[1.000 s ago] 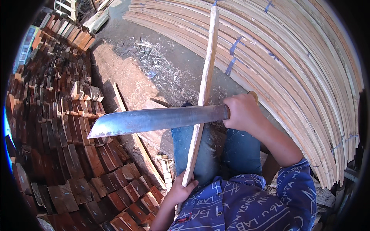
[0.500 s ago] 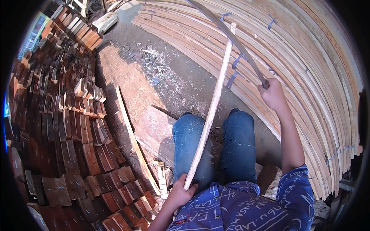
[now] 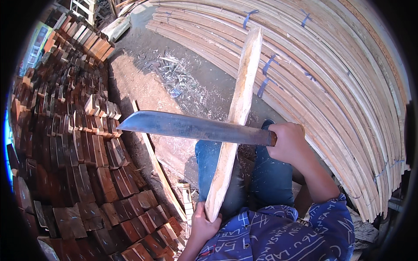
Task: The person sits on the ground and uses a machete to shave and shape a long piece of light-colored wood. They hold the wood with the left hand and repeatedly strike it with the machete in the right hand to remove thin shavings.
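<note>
My left hand (image 3: 205, 225) grips the lower end of a long, pale wooden slat (image 3: 241, 98), which slants up and away between my knees with its broad face showing. In my right hand (image 3: 291, 141) is a machete (image 3: 191, 126), held by its handle. The long steel blade points left, its flat side showing, and lies across the middle of the slat in this view. Whether the blade touches the wood I cannot tell. The slat's far end is out ahead, over the ground near the long strips.
Bundles of long strips (image 3: 322, 78) tied with blue bands fill the right. Stacked reddish-brown wood blocks (image 3: 82, 174) rise on the left. A thin strip (image 3: 159, 167) leans beside a board (image 3: 174, 152). Shavings (image 3: 174, 71) litter the ground ahead. My jeans-clad knees (image 3: 274, 174) are below.
The machete has swung down from upright at the upper right to level across the slat. My left hand has turned the slat, so its broad face now shows instead of a narrow edge.
</note>
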{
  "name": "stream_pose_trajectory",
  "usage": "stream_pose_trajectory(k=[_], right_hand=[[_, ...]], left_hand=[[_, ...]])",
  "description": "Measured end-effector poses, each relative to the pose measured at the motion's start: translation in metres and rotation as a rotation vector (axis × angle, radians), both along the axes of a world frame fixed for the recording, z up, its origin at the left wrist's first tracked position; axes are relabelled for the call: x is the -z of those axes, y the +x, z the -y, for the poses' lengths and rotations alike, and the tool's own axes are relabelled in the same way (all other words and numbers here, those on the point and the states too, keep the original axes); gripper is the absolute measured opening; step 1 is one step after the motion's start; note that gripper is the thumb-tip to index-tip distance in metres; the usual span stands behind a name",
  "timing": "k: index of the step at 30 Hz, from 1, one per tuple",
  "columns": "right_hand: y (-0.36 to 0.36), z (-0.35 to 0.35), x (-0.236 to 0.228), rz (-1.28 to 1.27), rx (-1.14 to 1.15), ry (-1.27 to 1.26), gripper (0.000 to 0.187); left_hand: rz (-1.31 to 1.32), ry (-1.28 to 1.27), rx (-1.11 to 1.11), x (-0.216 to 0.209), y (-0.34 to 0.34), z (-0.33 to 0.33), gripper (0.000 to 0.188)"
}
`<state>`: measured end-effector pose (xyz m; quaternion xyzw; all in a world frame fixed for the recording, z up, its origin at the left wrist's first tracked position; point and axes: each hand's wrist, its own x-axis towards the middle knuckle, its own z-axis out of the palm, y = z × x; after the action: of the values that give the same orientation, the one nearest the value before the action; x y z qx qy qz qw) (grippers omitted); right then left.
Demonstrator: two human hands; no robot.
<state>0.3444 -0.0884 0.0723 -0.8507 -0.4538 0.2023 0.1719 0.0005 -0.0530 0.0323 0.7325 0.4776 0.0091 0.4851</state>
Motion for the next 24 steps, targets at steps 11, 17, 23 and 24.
stream_pose_trajectory(k=[11,17,23,24], right_hand=[[-0.003,0.035,-0.018,0.181,0.057,0.238,0.009],[0.021,0.033,-0.038,-0.014,0.19,0.298,0.014],[0.04,0.029,-0.029,-0.339,0.216,0.342,0.018],[0.041,0.03,-0.039,-0.496,0.294,0.295,0.019]], left_hand=[[-0.078,0.16,0.035,0.024,0.0,-0.009,0.044],[-0.002,0.211,0.096,0.034,-0.002,-0.017,0.041],[-0.045,0.308,0.058,0.027,0.0,-0.016,0.041],[-0.049,0.334,0.056,0.029,0.001,-0.015,0.041]])
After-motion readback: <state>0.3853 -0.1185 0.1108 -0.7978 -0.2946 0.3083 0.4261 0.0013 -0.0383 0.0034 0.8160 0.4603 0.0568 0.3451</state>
